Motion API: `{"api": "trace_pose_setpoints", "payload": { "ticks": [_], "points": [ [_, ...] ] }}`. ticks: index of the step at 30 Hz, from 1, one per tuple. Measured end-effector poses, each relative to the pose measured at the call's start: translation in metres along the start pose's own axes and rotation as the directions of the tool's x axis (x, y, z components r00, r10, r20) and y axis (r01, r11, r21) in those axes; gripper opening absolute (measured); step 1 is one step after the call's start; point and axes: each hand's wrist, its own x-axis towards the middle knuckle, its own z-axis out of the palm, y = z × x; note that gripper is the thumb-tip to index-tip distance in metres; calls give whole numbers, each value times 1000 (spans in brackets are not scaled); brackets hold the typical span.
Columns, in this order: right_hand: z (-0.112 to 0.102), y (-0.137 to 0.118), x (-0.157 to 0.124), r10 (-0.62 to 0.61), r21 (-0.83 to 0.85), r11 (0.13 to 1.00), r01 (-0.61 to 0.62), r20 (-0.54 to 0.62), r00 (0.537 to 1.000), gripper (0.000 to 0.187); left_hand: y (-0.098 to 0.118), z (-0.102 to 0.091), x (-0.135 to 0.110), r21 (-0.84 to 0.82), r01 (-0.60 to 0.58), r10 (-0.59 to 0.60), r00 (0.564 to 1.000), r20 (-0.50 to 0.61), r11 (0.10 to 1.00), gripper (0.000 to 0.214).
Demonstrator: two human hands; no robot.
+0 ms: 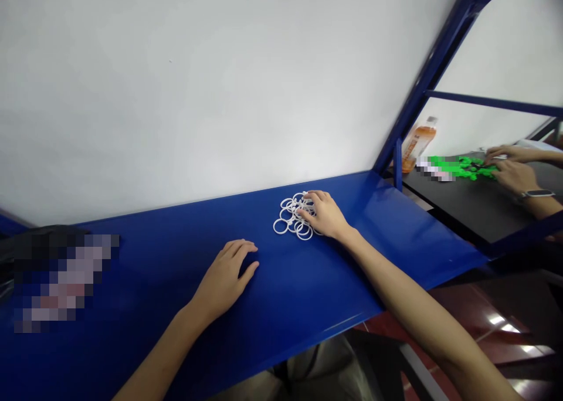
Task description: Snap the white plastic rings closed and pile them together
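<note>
A small pile of white plastic rings (281, 226), thin hoops with little knobs, lies on the blue tabletop (176, 248). My right hand (326, 213) rests over the pile's right side, thumb and fingers apart, touching the rings; its palm covers some of them. No ring is visibly lifted. Left of the pile, my left hand (226, 275) lies on or just above the bare blue surface. Its fingers are loosely curved, the thumb stands away from them, and nothing is in it.
A black bag-like item (44, 240) and a blurred-out patch (70, 284) are at far left. Blue frame posts (398, 160) border the right side. Beyond them, a co-worker's hands (512, 169) handle green pieces (466, 167) on a black table (461, 204), near an orange drink bottle (417, 146).
</note>
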Motion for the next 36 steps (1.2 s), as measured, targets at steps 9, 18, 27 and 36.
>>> {"api": "trace_pose_setpoints", "payload": {
  "ticks": [9,18,27,36],
  "points": [
    [0,-1,3,151,-135,983,-121,234,961,77,2,-1,0,-8,-47,47,999,-3,999,22],
    [4,-33,-6,74,-93,995,-46,324,943,78,0,1,0,6,-49,49,999,-24,999,23],
    [0,-19,-7,148,-134,985,-110,319,936,88,-1,3,0,-9,-27,27,999,-27,1000,22],
    [7,-33,-3,41,-92,996,-12,321,946,92,1,3,0,-20,-30,29,999,-42,999,25]
  ]
}}
